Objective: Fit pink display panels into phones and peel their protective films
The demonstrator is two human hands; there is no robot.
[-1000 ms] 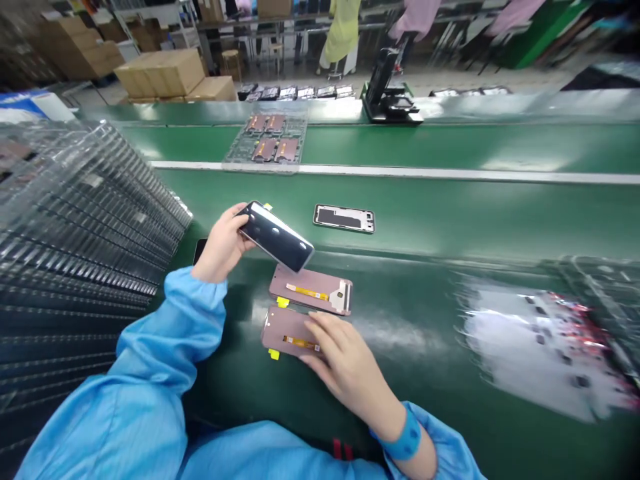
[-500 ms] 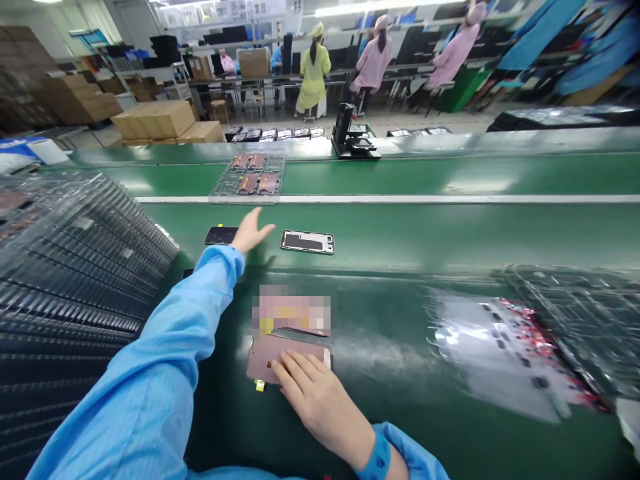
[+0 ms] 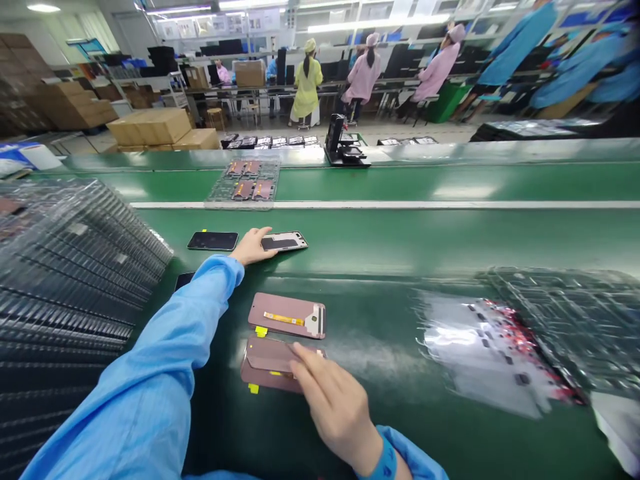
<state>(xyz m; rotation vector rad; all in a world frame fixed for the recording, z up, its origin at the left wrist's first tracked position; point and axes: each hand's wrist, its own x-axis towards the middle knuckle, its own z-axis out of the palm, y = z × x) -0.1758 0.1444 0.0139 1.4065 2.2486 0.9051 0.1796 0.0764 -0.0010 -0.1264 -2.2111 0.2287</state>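
Two bare hands in blue sleeves work over a green bench and conveyor. The left hand [image 3: 253,245] has its thumb and fingers parted only by the end of one phone frame [image 3: 287,243], gripping its left end over the belt. The right hand [image 3: 334,403] is bent over the nearer of two pink panels [image 3: 273,383], fingertips close together at a thin greyish layer [image 3: 270,355] above it; whether they pinch it, I cannot tell. The farther pink panel [image 3: 283,313] lies just beyond, its one yellow ribbon [image 3: 283,319] showing. Each panel has one yellow tab at its left.

Two dark screens lie to the left: one whole screen [image 3: 213,241] beside the left hand, and one partly hidden screen [image 3: 183,280] behind the sleeve. Farther back, one clear tray [image 3: 216,199] holds four panels. One tall stack of trays [image 3: 95,247], too many to count, stands left; plastic bags [image 3: 470,347] overlap, uncountable, at right.
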